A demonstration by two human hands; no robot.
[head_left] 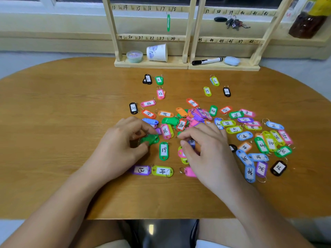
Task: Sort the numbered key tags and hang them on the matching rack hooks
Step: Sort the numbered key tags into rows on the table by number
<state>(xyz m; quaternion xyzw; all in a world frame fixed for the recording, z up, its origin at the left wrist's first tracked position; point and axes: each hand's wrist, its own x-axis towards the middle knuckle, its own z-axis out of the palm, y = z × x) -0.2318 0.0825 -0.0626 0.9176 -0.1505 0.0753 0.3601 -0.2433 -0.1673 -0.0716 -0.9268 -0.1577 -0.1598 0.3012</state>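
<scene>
My left grip pinched green key tag, number hidden; likely held for flipping to read. My right grip pinched blue tag at pile edge. Rack stood beyond on worktop, one tag hung.

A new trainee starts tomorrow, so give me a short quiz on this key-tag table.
1. True or false: the rack holds a hanging tag.
2. Which tag lies right beside tag 13? A 14, B 31, C 36.
3. Fill in: the left hand grips a ___ tag.
Key: 1 true; 2 A, tag 14; 3 green, the green tag.
</scene>
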